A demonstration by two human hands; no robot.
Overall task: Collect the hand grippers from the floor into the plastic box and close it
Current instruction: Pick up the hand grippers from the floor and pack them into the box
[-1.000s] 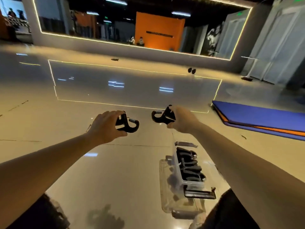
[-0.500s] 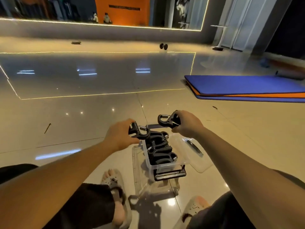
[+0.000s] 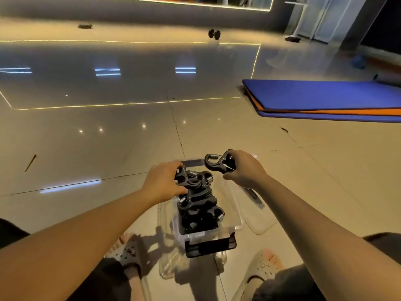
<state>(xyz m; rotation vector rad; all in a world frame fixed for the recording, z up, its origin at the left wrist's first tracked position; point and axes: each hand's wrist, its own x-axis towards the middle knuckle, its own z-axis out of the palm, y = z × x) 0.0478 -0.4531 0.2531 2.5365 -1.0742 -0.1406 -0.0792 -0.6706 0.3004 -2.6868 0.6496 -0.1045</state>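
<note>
Our left grip (image 3: 161, 184) is curled round a black hand gripper (image 3: 184, 179), thumb and fingers pinching its handles. It is held low over the far end of the plastic box (image 3: 195, 234), right at the top of the pile of hand grippers (image 3: 199, 211) that fills the box; we cannot tell whether it touches the pile. Our right grip (image 3: 245, 168) is closed on a second hand gripper (image 3: 217, 162), spring end pointing left, held clear above the box's far right corner. The box stands open on the tiled floor (image 3: 108, 137), with a black latch (image 3: 209, 246) at its near end. A clear lid (image 3: 258, 216) lies just to its right. Our sandals (image 3: 125, 253) sit on either side of the near end. Well beyond the box to the right lie blue mats (image 3: 325, 94), and far behind it a dumbbell (image 3: 214, 34).
</note>
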